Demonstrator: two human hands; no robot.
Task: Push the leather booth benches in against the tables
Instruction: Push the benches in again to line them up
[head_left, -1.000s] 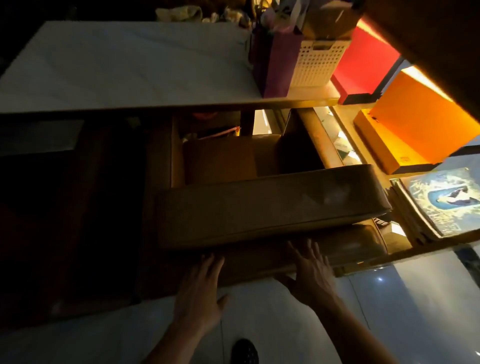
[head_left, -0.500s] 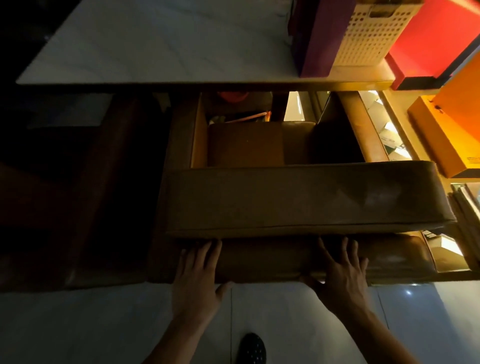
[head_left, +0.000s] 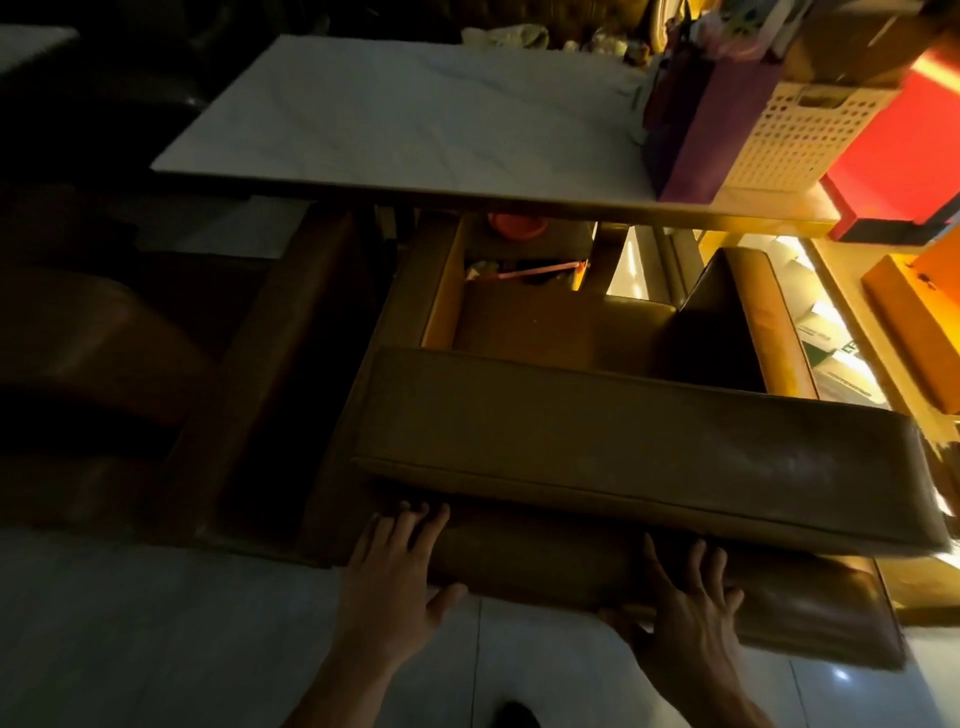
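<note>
Both hands are lying flat, fingers spread wide, against the back of a brown leather bench (head_left: 623, 457), holding nothing. The left hand (head_left: 397, 577) is pressing on the lower back panel near its left end, fingertips reaching up under the padded top rail. The right hand (head_left: 685, 603) is pressing the same panel further right, thumb hooking under its bottom edge, fingers fanning upward. Both forearms are coming up from the bottom of the view over a pale tiled floor (head_left: 156, 623), and the tip of a dark shoe (head_left: 514, 714) is showing between them.

The bench is sitting just beyond the hands, its seat cushion (head_left: 561, 327) facing a white marble table (head_left: 405, 119) further ahead. The seat's far edge is lying under the table's near edge. A padded armrest (head_left: 758, 306) is standing ahead of the right hand.

On the table's right end, beyond the right hand, a purple bag (head_left: 711, 119) is standing just beside a white perforated basket (head_left: 795, 135). A red box (head_left: 904, 156) is sitting right of the basket, and an orange box (head_left: 914, 306) is lying nearer, off to the right. A darker seat (head_left: 93, 338) is resting in shadow left of the left hand.
</note>
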